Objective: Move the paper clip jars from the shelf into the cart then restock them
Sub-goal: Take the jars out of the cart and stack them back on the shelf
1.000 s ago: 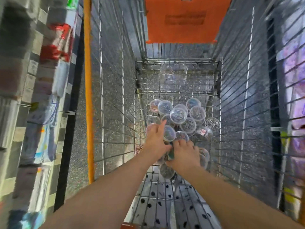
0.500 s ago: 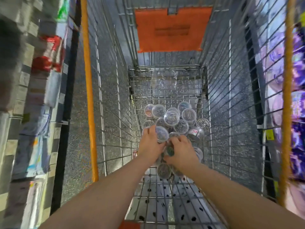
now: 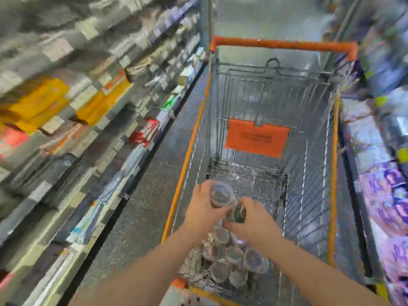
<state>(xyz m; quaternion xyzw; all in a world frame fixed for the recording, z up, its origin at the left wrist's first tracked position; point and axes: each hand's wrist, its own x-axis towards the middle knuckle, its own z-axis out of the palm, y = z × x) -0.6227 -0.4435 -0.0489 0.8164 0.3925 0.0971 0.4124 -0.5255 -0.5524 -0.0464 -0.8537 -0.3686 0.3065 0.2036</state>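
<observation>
Head view puts you over the cart (image 3: 333, 173), with both hands held above its near end. Your left hand (image 3: 202, 209) has its fingers curled round a clear lidded jar (image 3: 220, 194). Your right hand (image 3: 257, 225) grips a second jar (image 3: 238, 214) just beside it. Below them, a heap of jars (image 3: 231, 263) lies on the cart floor at the near end. Loading therefore looks done and restocking barely begun, with most jars yet to go to the blurred shelf (image 3: 88, 102) on the left.
</observation>
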